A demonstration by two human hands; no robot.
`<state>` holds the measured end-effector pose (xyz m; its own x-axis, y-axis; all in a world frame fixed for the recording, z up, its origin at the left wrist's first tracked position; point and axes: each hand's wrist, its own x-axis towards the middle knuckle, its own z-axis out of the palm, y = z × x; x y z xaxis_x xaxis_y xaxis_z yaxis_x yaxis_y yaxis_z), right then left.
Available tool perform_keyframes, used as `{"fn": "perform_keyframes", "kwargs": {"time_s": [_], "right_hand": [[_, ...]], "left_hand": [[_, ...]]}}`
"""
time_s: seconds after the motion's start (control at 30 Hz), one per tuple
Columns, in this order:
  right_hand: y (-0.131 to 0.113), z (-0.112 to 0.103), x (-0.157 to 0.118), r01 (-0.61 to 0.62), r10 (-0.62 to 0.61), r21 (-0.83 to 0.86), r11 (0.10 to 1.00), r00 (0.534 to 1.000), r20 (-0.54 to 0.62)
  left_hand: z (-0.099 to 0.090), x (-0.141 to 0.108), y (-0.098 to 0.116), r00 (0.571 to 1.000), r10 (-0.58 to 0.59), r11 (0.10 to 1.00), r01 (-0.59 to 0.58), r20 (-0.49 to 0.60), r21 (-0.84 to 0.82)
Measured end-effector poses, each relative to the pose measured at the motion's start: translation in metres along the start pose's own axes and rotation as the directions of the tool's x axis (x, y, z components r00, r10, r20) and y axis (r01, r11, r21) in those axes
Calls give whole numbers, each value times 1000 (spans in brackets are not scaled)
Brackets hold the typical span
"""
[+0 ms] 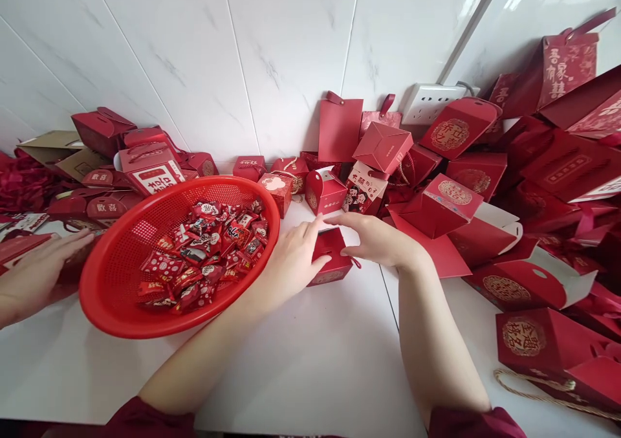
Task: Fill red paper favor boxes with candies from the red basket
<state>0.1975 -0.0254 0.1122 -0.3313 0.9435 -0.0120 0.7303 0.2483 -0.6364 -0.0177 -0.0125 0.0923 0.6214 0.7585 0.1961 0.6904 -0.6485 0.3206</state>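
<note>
A small red gift box (330, 273) stands on the white table in front of me, its top partly hidden by my fingers. My left hand (297, 251) is on the box's left side, with the thumb over the front of the top and the fingers along the far edge. From the right, my right hand (371, 236) curves round the same box, thumb on its near side and fingertips at the back of the top. A short dark-red cord (356, 263) sticks out at the box's right. Left of my hands is a red plastic basket (109, 276) with many wrapped candies (208, 250).
Another person's hand (46, 273) rests on red boxes at the far left. Red gift boxes (453, 131) are heaped along the right, and more boxes (104, 131) stand at the left. A white power strip (429, 101) leans against the tiled wall (291, 50) behind.
</note>
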Motion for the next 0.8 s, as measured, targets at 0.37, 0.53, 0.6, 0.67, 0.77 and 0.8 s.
{"fn": "perform_keyframes", "kwargs": {"time_s": [0.37, 0.53, 0.6, 0.67, 0.77, 0.8], "right_hand": [[10, 6, 7, -48, 47, -60, 997, 999, -8], [3, 11, 12, -16, 17, -45, 999, 1000, 24], [3, 13, 13, 19, -17, -46, 999, 999, 36], [6, 18, 16, 32, -29, -70, 997, 999, 38], [14, 31, 24, 4, 3, -109, 994, 998, 61], [16, 35, 27, -15, 24, -111, 994, 997, 73]], "left_hand": [[8, -6, -2, 966, 4, 983, -52, 257, 177], [22, -3, -10, 964, -21, 997, 0, 267, 78], [28, -3, -13, 966, -7, 999, -4, 260, 42], [33, -4, -16, 970, 29, 999, -38, 241, 31], [38, -5, -19, 975, 60, 996, -72, 212, 47], [39, -5, -19, 976, 56, 996, -69, 211, 54]]}}
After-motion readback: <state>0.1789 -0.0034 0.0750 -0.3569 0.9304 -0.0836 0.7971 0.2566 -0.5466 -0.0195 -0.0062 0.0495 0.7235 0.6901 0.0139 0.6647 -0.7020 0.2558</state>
